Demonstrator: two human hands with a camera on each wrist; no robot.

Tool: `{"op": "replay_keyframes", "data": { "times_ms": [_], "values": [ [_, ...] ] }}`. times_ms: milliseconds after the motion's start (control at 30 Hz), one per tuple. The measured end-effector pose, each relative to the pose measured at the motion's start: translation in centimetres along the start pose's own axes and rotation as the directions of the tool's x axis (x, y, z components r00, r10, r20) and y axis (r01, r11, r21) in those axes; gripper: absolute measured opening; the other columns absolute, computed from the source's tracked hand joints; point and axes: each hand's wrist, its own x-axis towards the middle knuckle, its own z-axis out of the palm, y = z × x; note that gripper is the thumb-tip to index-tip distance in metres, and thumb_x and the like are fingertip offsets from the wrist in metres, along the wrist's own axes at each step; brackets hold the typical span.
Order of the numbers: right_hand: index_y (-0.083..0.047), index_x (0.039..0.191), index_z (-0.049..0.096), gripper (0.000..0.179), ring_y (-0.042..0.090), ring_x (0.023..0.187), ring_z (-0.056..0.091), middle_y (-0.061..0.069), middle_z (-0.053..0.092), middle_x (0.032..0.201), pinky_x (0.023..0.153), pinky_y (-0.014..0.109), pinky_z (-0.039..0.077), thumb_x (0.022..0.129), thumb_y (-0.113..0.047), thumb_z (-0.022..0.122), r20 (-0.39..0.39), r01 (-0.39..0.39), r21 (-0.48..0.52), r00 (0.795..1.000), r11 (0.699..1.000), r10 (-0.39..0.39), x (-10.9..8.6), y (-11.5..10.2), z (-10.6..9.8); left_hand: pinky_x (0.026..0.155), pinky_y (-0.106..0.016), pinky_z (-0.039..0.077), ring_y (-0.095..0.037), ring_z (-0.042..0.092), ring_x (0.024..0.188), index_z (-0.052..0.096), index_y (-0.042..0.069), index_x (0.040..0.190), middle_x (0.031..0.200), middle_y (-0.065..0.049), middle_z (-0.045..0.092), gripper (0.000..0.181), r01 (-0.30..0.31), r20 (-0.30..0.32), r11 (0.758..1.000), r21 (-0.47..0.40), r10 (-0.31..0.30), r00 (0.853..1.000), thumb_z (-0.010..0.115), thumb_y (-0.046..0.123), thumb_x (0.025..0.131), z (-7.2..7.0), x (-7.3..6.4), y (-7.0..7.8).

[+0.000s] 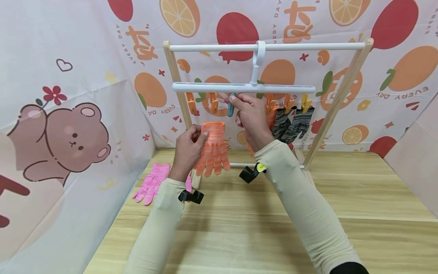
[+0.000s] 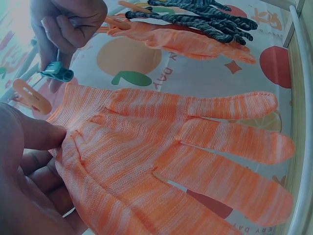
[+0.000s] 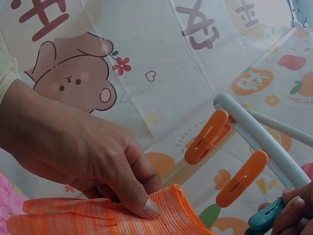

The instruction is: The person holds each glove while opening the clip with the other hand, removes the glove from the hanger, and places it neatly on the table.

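Observation:
My left hand pinches an orange knit glove at the side of its cuff, thumb in front. The glove hangs with its fingers downward and its cuff up, below the white hanger. At the hanger's middle, my right hand pinches a teal clothespin between thumb and fingers. In the left wrist view the clothespin is just past the glove's cuff. Two orange clothespins hang from the hanger left of the teal one, with nothing in them.
The hanger hooks onto the top bar of a wood-sided rack. To the right, orange and yellow clothespins hold an orange glove and dark striped gloves. Pink gloves lie on the wooden table at left, beside the rack's foot.

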Motion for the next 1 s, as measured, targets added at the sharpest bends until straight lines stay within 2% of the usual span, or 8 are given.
{"op": "replay_keyframes", "data": {
  "times_ms": [167,400,733,1000],
  "values": [
    [0.001,0.114,0.074,0.021,0.008,0.039,0.038,0.018,0.073,0.109,0.041,0.019,0.033,0.102,-0.012,0.063,0.002,0.006,0.001,1.000,1.000,-0.006,0.02,0.03,0.00,0.066,-0.033,0.041,-0.022,0.049,0.070,0.069,0.001,0.106,0.076,-0.008,0.055,0.018,0.000,-0.001,1.000,0.001,0.000,1.000,0.065,0.019,0.101,-0.15,-0.08,0.04],
    [0.000,0.115,0.074,0.021,0.009,0.040,0.039,0.010,0.074,0.102,0.042,0.019,0.033,0.102,-0.013,0.063,-0.002,0.005,-0.009,1.000,1.000,-0.005,-0.26,-0.24,-0.03,0.063,-0.030,0.040,-0.022,0.049,0.069,0.068,0.000,0.106,0.078,-0.009,0.057,0.018,0.017,-0.004,1.000,-0.006,-0.017,1.000,0.065,0.017,0.101,-0.36,-0.25,-0.16],
    [0.001,0.119,0.072,0.024,0.009,0.040,0.039,0.012,0.074,0.105,0.042,0.018,0.034,0.102,-0.013,0.063,-0.001,0.003,-0.011,1.000,1.000,-0.003,-0.28,-0.19,-0.07,0.064,-0.031,0.040,-0.022,0.048,0.070,0.069,0.000,0.105,0.076,-0.010,0.057,0.018,0.031,-0.006,1.000,-0.006,-0.031,1.000,0.065,0.017,0.101,-0.68,-0.61,-0.27],
    [0.000,0.116,0.073,0.022,0.010,0.041,0.039,0.018,0.073,0.111,0.042,0.018,0.034,0.102,-0.014,0.063,-0.005,-0.010,-0.006,1.000,1.000,0.010,-0.35,-0.19,-0.04,0.065,-0.031,0.041,-0.022,0.051,0.071,0.069,0.000,0.104,0.079,-0.012,0.062,0.018,0.048,-0.002,0.999,0.001,-0.048,0.999,0.066,0.018,0.101,-0.87,-0.99,-0.26]
  ]
}}
